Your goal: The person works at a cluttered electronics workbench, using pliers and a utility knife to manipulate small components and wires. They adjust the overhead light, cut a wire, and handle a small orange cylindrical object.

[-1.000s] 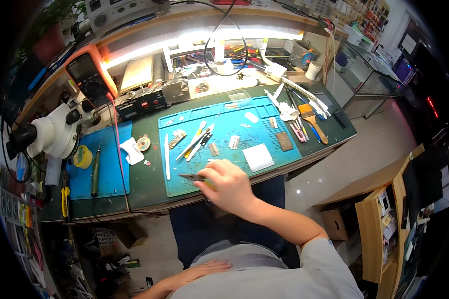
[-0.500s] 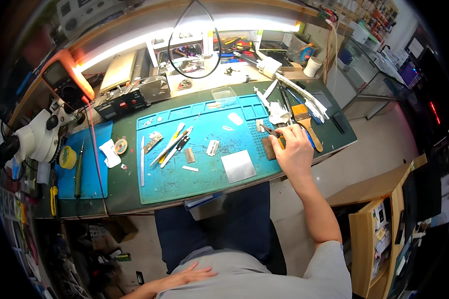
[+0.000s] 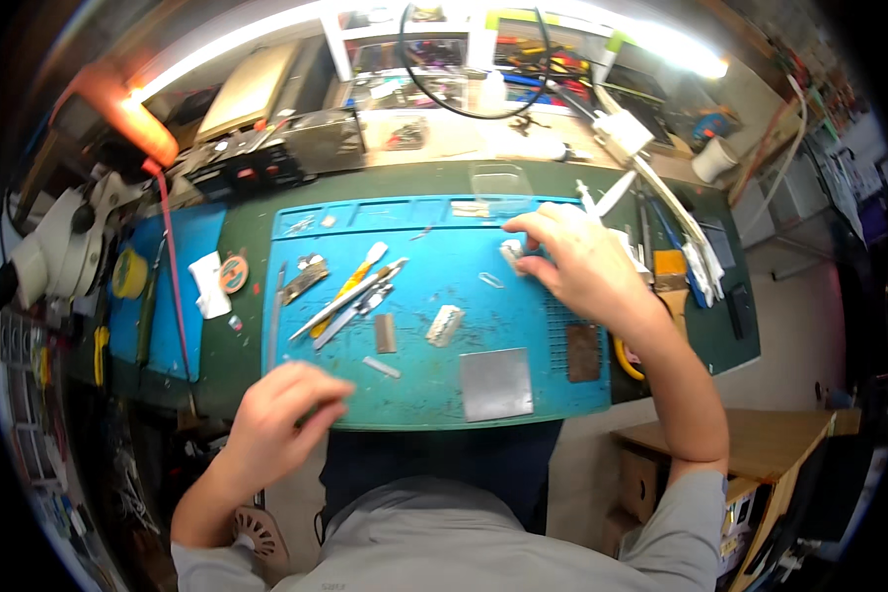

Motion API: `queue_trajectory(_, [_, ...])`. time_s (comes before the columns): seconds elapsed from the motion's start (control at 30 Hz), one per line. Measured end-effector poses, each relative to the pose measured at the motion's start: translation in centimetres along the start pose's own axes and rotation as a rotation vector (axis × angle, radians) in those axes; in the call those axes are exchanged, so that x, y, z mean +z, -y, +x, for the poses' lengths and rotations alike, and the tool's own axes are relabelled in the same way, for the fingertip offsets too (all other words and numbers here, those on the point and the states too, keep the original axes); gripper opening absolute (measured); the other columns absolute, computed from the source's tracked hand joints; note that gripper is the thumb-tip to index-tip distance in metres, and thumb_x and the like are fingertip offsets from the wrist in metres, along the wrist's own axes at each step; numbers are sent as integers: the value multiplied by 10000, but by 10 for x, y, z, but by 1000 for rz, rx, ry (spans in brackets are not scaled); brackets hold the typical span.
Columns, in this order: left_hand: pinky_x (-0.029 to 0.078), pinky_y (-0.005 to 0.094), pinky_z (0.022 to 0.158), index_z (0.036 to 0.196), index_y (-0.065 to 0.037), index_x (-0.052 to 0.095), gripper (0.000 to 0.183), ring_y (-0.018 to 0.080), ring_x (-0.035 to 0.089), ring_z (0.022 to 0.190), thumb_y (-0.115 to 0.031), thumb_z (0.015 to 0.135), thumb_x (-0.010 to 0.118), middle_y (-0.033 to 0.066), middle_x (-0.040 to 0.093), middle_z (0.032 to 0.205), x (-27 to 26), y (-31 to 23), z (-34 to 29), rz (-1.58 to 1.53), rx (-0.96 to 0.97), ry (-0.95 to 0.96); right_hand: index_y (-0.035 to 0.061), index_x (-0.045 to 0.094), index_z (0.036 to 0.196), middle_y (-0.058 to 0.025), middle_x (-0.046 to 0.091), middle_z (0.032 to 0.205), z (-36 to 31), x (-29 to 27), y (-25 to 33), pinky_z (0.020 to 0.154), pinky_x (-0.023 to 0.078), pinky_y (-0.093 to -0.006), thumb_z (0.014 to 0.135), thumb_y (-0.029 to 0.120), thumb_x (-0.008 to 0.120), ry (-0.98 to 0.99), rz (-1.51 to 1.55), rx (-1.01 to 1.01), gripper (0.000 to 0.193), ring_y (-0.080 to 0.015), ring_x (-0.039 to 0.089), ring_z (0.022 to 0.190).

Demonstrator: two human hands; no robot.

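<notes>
My right hand (image 3: 597,271) is over the upper right of the blue work mat (image 3: 424,380). Its thumb and forefinger are around a small pale piece (image 3: 511,254), which seems pinched between them. My left hand (image 3: 291,414) hovers at the mat's near left edge, fingers loosely bent, thumb apart, nothing visible in it. Between the hands lie a whitish metal-like piece (image 3: 445,326), a small brown-grey strip (image 3: 385,333), a white strip (image 3: 381,367), a square silver plate (image 3: 496,384) and a brown block (image 3: 582,353). Tweezers (image 3: 350,298) and a yellow-handled tool (image 3: 363,271) lie left of them.
A clear plastic box (image 3: 500,183) stands at the mat's far edge. Right of the mat are a flat wooden-handled brush (image 3: 671,271) and a yellow looped handle (image 3: 626,359). Left stand a white microscope (image 3: 54,259), an orange multimeter (image 3: 118,109) and a tape roll (image 3: 233,274).
My right hand has let go of the yellow-handled pliers and moved left to the pale piece. My left hand has risen from my belly to the bench. The view has shifted closer.
</notes>
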State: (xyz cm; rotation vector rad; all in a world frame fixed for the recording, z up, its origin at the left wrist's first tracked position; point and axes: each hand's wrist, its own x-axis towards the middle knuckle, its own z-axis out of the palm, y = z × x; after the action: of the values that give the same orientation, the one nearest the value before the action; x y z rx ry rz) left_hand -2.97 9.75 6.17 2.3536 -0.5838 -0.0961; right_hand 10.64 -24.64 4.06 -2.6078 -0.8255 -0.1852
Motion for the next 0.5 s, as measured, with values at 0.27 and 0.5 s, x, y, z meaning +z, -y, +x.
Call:
queue_trajectory(0.27, [553, 355, 730, 1001, -85, 715, 229, 249, 668, 871, -110, 792, 803, 45, 665, 956, 22, 20, 33, 206, 162, -99, 65, 616, 1037, -94, 674, 985, 30, -5, 1, 887, 521, -384, 830, 151, 771, 252, 18, 101, 272, -272, 662, 993])
queue_trajectory(0.5, [527, 368, 691, 890, -81, 670, 132, 239, 645, 851, -131, 808, 761, 34, 621, 890, 21, 22, 41, 328, 277, 11, 26, 593, 1082, -53, 690, 863, 11, -11, 24, 783, 519, -321, 833, 75, 771, 123, 377, 338, 309, -160, 657, 835])
